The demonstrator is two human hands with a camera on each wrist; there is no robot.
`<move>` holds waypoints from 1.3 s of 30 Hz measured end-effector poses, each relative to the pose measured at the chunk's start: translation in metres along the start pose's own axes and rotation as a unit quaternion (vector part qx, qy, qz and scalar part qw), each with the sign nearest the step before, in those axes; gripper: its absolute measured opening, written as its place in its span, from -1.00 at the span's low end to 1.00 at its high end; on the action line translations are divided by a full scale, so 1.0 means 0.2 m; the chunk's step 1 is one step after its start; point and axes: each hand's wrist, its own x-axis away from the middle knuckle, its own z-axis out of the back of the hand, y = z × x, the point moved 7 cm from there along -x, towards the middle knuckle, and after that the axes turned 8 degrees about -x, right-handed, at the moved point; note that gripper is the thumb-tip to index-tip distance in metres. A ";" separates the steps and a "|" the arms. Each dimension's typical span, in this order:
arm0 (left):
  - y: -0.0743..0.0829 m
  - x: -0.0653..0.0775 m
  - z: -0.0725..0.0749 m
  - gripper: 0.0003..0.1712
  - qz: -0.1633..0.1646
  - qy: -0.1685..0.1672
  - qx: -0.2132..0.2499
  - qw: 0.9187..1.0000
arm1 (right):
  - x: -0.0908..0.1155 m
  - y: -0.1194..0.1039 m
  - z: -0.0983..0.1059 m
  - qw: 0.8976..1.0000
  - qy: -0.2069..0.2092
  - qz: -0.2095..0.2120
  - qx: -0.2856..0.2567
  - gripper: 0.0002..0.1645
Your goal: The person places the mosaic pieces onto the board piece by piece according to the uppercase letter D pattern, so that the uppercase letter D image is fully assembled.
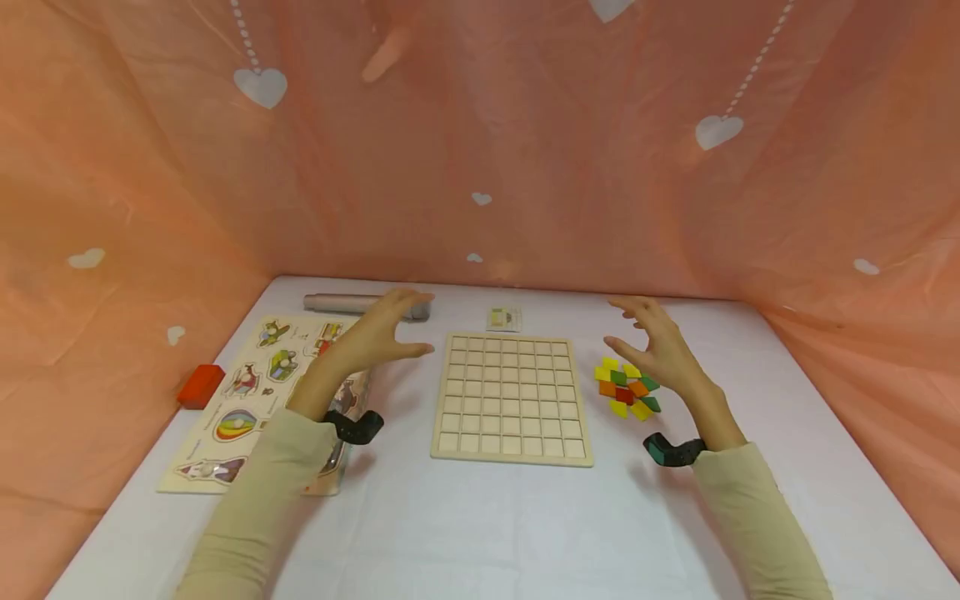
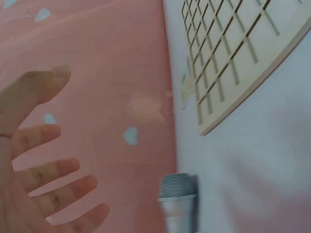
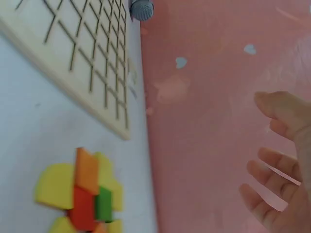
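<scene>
Both hands hover above the table and hold nothing. My left hand (image 1: 377, 333), thumb and fingers spread apart, is over the right side of a wooden picture puzzle board (image 1: 217, 379), close to a microphone (image 1: 352, 305). In the left wrist view the microphone's grey mesh head (image 2: 177, 185) shows below the fingers. On the other side, my right hand (image 1: 654, 342) hangs with loosely bent fingers above a cluster of coloured tiles (image 1: 625, 397) in yellow, green, orange and red. Between the hands lies a wooden grid board (image 1: 512, 400); the compartments I can see hold no tiles.
A red block (image 1: 201, 387) sits at the table's left edge, beside the puzzle board. Behind the grid board lies a small printed card (image 1: 504, 318). An orange-pink curtain (image 1: 480, 150) with white hearts encloses the back and sides of the white table (image 1: 465, 533).
</scene>
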 end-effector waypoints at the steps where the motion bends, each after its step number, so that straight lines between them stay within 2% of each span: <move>1: -0.01 0.00 -0.03 -0.14 0.004 -0.004 0.012 1.000 | 0.02 0.02 -0.01 1.000 -0.002 -0.005 -0.007 -0.30; 6: -0.04 0.02 -0.14 -0.11 0.006 -0.015 0.052 0.999 | 0.09 0.10 -0.04 0.999 -0.013 -0.032 -0.017 -0.36; 10: -0.06 0.01 -0.21 -0.06 0.013 -0.028 0.079 0.996 | 0.13 0.18 -0.03 0.998 -0.011 -0.058 -0.028 -0.40; 15: -0.08 -0.01 -0.29 0.01 0.004 -0.050 0.098 0.994 | 0.18 0.28 0.00 0.992 -0.012 -0.113 -0.051 -0.43; 20: -0.10 -0.02 -0.37 0.03 -0.002 -0.056 0.115 0.992 | 0.22 0.34 0.02 0.987 -0.025 -0.150 -0.058 -0.46; 27: -0.12 -0.02 -0.43 0.02 0.004 -0.057 0.126 0.990 | 0.26 0.41 0.02 0.976 -0.046 -0.205 -0.066 -0.48; 31: -0.13 -0.02 -0.45 0.03 -0.007 -0.054 0.127 0.990 | 0.28 0.45 0.02 0.967 -0.066 -0.236 -0.074 -0.50; 35: -0.13 -0.02 -0.47 0.04 -0.013 -0.074 0.140 0.987 | 0.30 0.48 0.00 0.957 -0.096 -0.263 -0.079 -0.54; 39: -0.13 -0.01 -0.50 0.03 -0.021 -0.106 0.142 0.984 | 0.32 0.50 -0.01 0.955 -0.113 -0.264 -0.067 -0.58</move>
